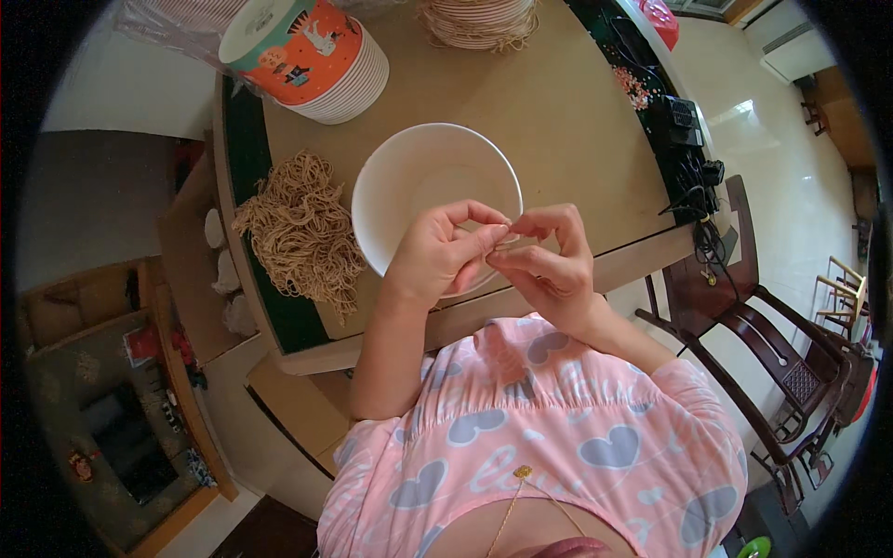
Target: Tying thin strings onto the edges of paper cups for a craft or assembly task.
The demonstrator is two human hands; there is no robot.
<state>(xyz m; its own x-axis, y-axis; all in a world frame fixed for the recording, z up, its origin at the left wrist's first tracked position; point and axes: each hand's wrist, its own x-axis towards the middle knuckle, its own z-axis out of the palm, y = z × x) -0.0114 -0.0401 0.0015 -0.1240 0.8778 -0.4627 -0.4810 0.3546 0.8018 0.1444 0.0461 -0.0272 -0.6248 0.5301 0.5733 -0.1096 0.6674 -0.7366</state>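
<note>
My left hand and my right hand meet fingertip to fingertip over the near right rim of a round white paper tub. Both are pinched closed. Whatever lies between the fingertips is too small to make out. The tub stands on the table with its mouth up, its near right side partly hidden by my hands. Left of the tub and close against it lies a loose heap of thin tan strings.
A tall stack of nested paper tubs, the outer one printed orange and green, rests at the table's far left. Another stack wrapped with tan strings is at the back. Black cables and adapters line the right edge; a dark wooden chair stands beyond.
</note>
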